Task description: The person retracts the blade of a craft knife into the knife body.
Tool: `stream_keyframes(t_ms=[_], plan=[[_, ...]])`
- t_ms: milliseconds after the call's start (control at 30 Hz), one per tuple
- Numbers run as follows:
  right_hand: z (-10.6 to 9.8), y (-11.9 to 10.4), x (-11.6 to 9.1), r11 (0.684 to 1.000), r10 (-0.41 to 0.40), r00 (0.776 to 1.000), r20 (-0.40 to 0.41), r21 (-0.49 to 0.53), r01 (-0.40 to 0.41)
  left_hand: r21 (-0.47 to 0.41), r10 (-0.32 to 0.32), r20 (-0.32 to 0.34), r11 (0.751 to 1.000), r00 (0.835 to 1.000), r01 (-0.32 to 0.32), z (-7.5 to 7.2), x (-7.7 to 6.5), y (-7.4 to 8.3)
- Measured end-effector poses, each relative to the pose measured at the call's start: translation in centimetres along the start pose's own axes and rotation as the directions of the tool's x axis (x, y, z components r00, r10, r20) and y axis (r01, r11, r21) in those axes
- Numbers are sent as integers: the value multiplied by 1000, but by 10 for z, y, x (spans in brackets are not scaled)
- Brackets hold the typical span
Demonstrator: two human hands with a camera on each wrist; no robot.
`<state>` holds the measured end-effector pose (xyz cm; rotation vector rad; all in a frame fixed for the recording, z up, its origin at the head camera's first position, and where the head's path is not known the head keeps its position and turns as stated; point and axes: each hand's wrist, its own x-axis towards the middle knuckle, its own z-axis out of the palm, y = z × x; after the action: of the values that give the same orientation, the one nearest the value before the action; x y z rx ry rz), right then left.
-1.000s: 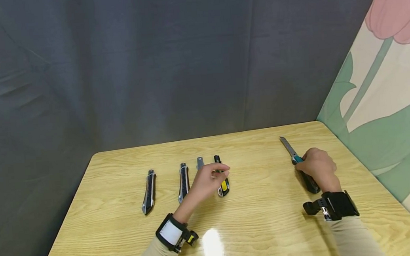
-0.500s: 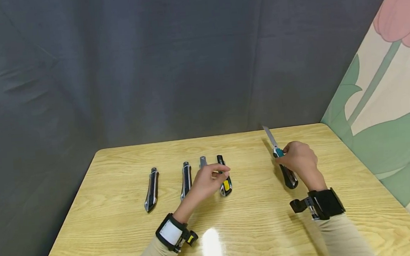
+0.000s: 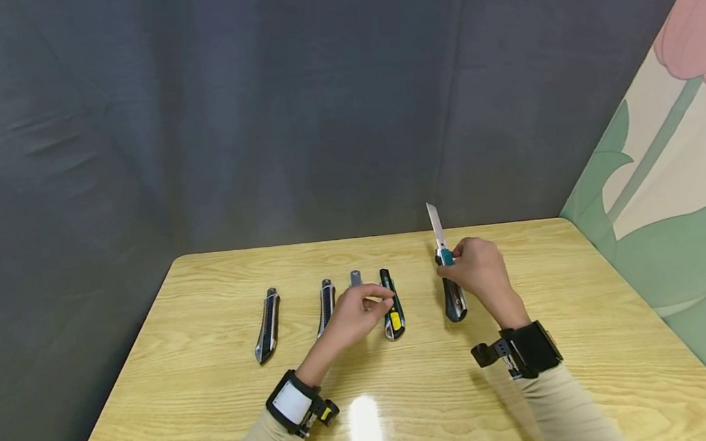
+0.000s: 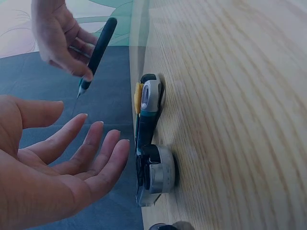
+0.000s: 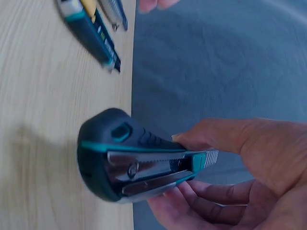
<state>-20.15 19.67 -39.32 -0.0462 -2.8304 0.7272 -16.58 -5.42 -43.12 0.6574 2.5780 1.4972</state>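
Note:
My right hand pinches a black and teal snap-off utility knife between thumb and fingers, its long blade extended and pointing away from me. In the left wrist view this knife is held up off the table. The right wrist view shows its handle end and teal slider. Loosely bent and holding nothing, my left hand hovers above the table. Just right of its fingertips lies a utility knife with a yellow slider. A grey-topped utility knife is mostly hidden behind that hand.
Two more dark utility knives lie to the left: one at the far left, another partly covered by my left forearm. All rest on a wooden table. A dark curtain stands behind it, and a flower-patterned cloth borders the right.
My right hand has carried the utility knife left, up off the table, toward the row of knives. The blade has turned more upright in view. The left hand has stayed nearly still.

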Motion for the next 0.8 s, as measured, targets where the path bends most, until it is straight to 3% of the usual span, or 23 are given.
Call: stream_keyframes(t_ms=[433,800], plan=[[7,-55,-1,991,-46,998,34,128,41,-56,-43,10,997,999,43,0,3,2],[12,-84,-3,976,-61,997,41,210,52,-127,-27,9,992,1000,28,0,2,-1]])
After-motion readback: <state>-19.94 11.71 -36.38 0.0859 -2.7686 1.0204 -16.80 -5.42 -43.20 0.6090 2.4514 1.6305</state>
